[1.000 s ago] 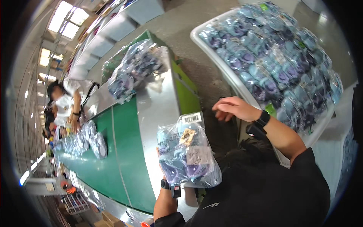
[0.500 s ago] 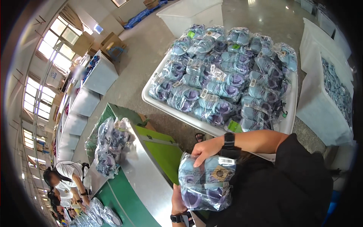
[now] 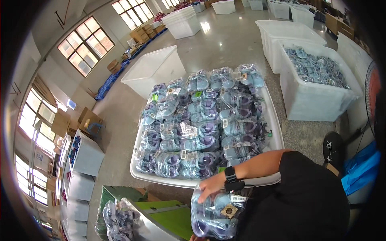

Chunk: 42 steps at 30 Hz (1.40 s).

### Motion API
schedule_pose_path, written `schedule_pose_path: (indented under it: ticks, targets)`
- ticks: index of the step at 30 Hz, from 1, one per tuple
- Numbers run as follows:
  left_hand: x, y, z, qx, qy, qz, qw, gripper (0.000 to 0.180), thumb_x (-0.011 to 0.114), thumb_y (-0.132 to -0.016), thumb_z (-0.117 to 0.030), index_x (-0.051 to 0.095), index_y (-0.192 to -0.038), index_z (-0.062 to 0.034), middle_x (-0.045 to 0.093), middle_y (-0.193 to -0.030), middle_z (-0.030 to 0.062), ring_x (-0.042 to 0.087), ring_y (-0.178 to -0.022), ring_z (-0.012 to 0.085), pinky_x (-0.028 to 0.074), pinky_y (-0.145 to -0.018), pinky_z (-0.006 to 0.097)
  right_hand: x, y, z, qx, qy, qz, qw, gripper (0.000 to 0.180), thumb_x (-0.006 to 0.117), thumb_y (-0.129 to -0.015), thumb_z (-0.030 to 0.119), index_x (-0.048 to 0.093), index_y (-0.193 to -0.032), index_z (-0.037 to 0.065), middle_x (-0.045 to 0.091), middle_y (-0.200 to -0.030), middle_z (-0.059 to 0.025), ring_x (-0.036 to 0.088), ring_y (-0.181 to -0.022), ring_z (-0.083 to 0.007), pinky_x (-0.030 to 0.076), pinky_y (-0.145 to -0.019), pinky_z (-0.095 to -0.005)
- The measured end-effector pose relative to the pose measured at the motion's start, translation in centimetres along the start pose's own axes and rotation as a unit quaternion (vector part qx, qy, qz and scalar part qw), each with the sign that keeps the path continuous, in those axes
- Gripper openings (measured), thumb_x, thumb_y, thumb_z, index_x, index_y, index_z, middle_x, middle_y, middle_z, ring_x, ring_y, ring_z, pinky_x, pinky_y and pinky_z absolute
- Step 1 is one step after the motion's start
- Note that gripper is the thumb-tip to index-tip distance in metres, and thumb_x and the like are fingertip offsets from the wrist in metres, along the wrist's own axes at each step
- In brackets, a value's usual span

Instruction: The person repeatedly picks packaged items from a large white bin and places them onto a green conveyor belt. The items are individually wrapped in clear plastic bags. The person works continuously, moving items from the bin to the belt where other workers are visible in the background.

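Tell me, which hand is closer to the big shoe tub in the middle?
The right hand: it's on the shoe bag, by the near rim of the shoe tub. The left hand, mostly hidden, is farther, at the bottom edge.

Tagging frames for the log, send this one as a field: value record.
held pack: bagged shoes, clear wrap, light blue and purple, white barcode label at upper right
right hand: fingers gripping the pack's upper left
left hand: mostly cut off at the lower edge; grip unclear
ahead: white tray carrying shoe rows in similar clear bags
lower left: another clear-bagged bundle, near a green panel
upper right: white bin with a light-blue bagged heap
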State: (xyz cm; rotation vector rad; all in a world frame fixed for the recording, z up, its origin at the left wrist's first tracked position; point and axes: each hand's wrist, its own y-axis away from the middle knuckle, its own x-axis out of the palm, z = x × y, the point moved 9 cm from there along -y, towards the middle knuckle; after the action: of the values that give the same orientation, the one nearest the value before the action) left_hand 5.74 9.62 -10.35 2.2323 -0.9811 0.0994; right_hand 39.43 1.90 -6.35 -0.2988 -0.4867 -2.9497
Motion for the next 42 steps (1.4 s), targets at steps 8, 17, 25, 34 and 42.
schedule_pose_path:
  ticks: [8,17,25,34,42]
  targets:
    - [-10.7,3.4,2.6,0.08,0.058,-0.127,0.987,0.058,0.048,-0.106,-0.052,0.051,-0.149,-0.0128,0.064,-0.135,0.0139,0.062,-0.12,0.0354,0.051,-0.101,0.056,-14.3,5.4,0.5,-0.051,-0.192,-0.306,0.931,0.041,0.068,-0.1,0.038,0.072,-0.126,0.007,0.074,-0.113,-0.0049,0.073,-0.077,-0.0114,0.059,-0.057,-0.0263]
    - [-8.5,5.9,2.7,0.111,0.186,-0.243,0.945,0.035,0.054,-0.105,-0.037,0.057,-0.123,-0.0069,0.064,-0.111,0.012,0.056,-0.079,0.0176,0.05,-0.069,0.031,-32.4,8.3,6.4,-0.258,-0.363,-0.486,0.752,0.045,0.073,-0.094,0.041,0.06,-0.118,0.005,0.07,-0.093,-0.0122,0.068,-0.066,-0.0168,0.055,-0.053,-0.026]
    - [-8.4,6.0,3.1,0.103,0.21,-0.231,0.944,0.036,0.051,-0.108,-0.035,0.057,-0.127,-0.0052,0.065,-0.108,0.0111,0.057,-0.08,0.016,0.05,-0.072,0.03,-29.8,1.2,-0.7,-0.062,-0.257,-0.432,0.863,0.035,0.072,-0.093,0.029,0.066,-0.096,-0.005,0.073,-0.089,-0.0195,0.076,-0.076,-0.0306,0.053,-0.046,-0.0335]
    - [-5.3,7.1,1.4,0.121,0.2,-0.275,0.932,0.039,0.047,-0.109,-0.035,0.056,-0.129,-0.0029,0.068,-0.111,0.0125,0.061,-0.086,0.0177,0.053,-0.078,0.031,-13.4,-3.6,1.2,-0.045,0.012,-0.219,0.975,0.031,0.065,-0.103,0.033,0.068,-0.109,0.002,0.073,-0.094,-0.0072,0.075,-0.08,-0.0155,0.053,-0.054,-0.0253]
    - [-9.1,8.3,0.1,0.141,0.125,-0.249,0.95,0.04,0.047,-0.111,-0.029,0.056,-0.134,0.0024,0.069,-0.111,0.0157,0.071,-0.094,0.0279,0.059,-0.083,0.04,-5.1,-6.6,-3.1,-0.044,0.049,-0.149,0.987,0.024,0.064,-0.103,0.024,0.068,-0.109,0.001,0.071,-0.086,-0.0055,0.07,-0.076,-0.0118,0.054,-0.06,-0.0247]
